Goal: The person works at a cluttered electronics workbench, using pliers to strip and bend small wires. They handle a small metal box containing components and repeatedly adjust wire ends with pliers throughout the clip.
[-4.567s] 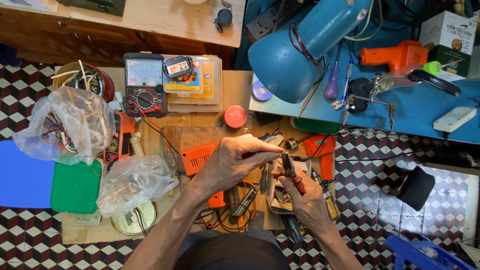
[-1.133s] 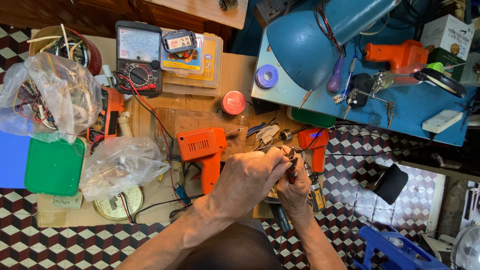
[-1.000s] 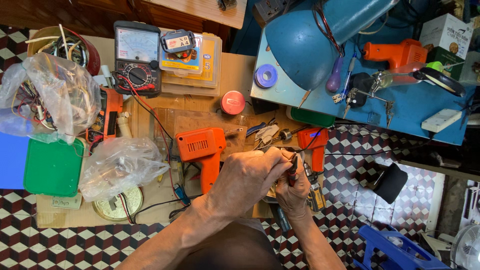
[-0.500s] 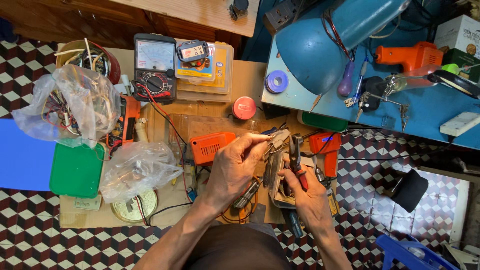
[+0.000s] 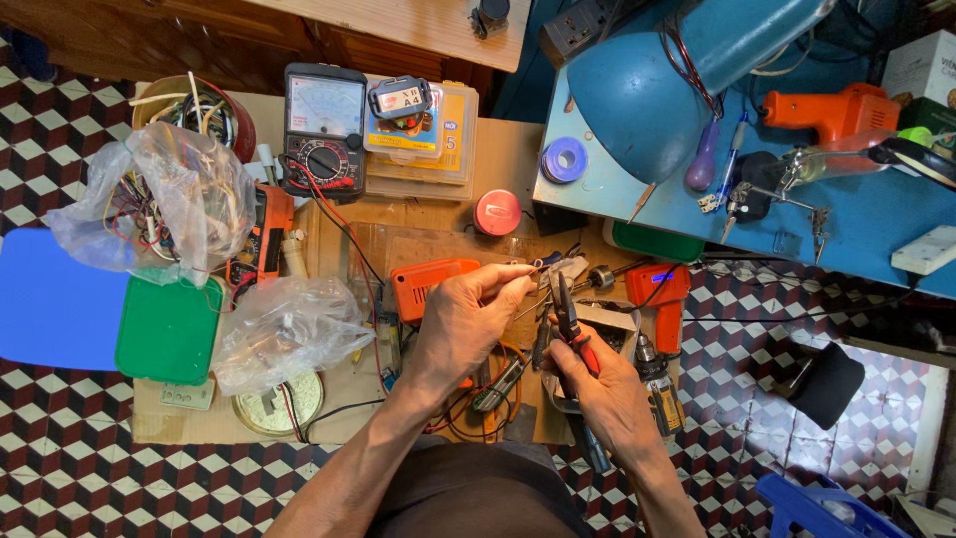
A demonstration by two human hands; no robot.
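Red-handled pliers (image 5: 571, 324) working over the cardboard-covered worktop (image 5: 518, 164), head view.
I am seeing my right hand (image 5: 607, 394) gripping the pliers upright while my left hand (image 5: 463, 319) is pinching a thin wire (image 5: 533, 266) just beside their tips, above the orange tool (image 5: 423, 284).

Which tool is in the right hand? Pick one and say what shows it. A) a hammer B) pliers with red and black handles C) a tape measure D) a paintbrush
B: the right hand grips the red and black handles of the pliers, whose dark jaws point up toward the small part pinched in the fingers of the left hand.
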